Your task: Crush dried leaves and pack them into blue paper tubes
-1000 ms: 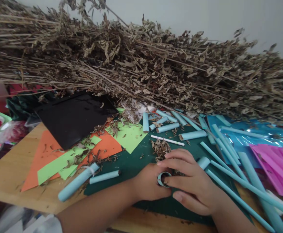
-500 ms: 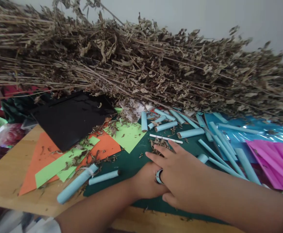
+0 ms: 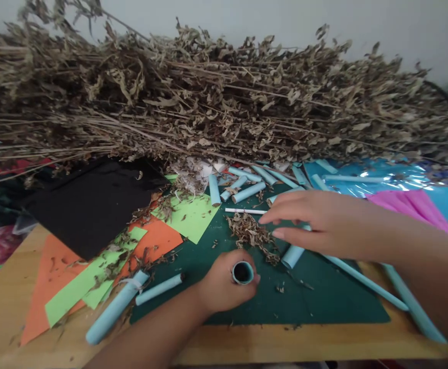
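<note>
Two bare hands are over a green mat [image 3: 323,305] on a wooden table [image 3: 270,348]. Toward the mat's front edge, the left hand [image 3: 224,284] is wrapped firmly around a pale-blue tube [image 3: 242,273], its open mouth facing up. The right hand [image 3: 316,223] has thumb and fingers parted, fingertips by the right side of a dried-leaf pile [image 3: 250,233]; whether they touch it, I cannot tell. Behind the pile lies a white stick [image 3: 242,210]; nearer the mat's front-left corner, a thin blue tube [image 3: 159,289] rests slantwise.
</note>
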The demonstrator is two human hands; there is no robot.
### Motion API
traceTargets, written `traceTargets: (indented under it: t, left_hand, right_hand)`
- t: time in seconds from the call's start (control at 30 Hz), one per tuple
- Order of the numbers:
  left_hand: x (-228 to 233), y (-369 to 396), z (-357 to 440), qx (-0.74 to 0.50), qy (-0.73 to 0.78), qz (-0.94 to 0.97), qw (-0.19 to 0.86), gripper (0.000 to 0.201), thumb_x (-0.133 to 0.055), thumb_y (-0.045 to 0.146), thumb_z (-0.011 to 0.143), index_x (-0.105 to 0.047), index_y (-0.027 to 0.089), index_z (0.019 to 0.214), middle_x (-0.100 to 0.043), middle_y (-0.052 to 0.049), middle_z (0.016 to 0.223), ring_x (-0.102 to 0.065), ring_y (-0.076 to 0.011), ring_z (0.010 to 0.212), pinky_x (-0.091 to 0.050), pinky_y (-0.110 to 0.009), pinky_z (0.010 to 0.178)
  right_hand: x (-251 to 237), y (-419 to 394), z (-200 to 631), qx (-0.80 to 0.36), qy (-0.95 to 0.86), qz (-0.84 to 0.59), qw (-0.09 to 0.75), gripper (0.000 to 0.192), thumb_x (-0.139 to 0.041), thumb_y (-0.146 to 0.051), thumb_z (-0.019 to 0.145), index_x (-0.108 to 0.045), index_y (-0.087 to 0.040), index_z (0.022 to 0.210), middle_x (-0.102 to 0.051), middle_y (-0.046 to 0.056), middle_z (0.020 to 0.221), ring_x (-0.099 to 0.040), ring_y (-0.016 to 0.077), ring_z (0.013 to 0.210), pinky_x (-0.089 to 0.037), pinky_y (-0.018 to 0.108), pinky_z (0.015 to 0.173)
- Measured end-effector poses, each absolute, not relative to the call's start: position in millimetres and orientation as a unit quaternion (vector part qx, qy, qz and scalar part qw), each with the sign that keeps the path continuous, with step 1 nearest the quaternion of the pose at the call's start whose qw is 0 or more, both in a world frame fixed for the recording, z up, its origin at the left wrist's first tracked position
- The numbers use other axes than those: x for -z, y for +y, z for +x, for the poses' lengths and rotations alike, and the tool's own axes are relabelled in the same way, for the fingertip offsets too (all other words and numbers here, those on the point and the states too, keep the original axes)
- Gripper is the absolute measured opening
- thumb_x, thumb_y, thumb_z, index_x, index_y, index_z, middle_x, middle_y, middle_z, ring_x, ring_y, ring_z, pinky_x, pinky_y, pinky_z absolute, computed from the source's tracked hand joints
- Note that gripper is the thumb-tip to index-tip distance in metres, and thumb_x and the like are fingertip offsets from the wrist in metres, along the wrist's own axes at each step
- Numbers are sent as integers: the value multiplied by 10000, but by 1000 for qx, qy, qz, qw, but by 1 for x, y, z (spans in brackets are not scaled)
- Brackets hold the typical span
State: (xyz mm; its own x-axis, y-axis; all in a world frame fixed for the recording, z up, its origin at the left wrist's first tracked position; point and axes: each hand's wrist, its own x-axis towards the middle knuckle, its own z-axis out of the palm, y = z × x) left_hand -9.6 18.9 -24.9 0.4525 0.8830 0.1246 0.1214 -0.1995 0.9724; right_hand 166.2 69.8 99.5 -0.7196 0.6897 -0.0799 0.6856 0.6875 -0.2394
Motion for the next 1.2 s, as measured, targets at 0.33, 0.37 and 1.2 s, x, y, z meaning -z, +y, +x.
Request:
traceTargets:
  t: [0.33, 0.37, 1.2]
  left_hand:
    - [12, 33, -26, -486, 272, 447, 700, 163, -584, 193, 650, -432, 162, 600, -423, 61, 447, -396, -67, 393, -318, -201, 424]
    - [12, 35, -25, -490, 254, 408, 727, 173, -584, 199, 648, -427, 161, 585, -405, 67, 427, -382, -62, 374, -313, -198, 417]
    - [4, 31, -32, -592, 276, 280, 704, 275, -565, 366, 680, -360, 186, 644, -413, 81, 492, -413, -61, 434, -426, -229, 506]
  right_hand:
    - [-11, 57, 182, -96, -909, -400, -72, 520, -644, -258, 636, -449, -299, 1116, -527, 28, 978, -546, 221, 839, -391, 283, 588]
    - [-10, 58, 182, -101, -908, -401, -71, 478, -640, -256, 640, -470, -285, 1085, -532, 26, 970, -547, 221, 834, -385, 282, 586]
    - [-13, 47, 190, -100, -899, -421, -69, 179, -375, -140, 788, -553, -161, 780, -576, 51, 756, -555, 174, 693, -406, 288, 593]
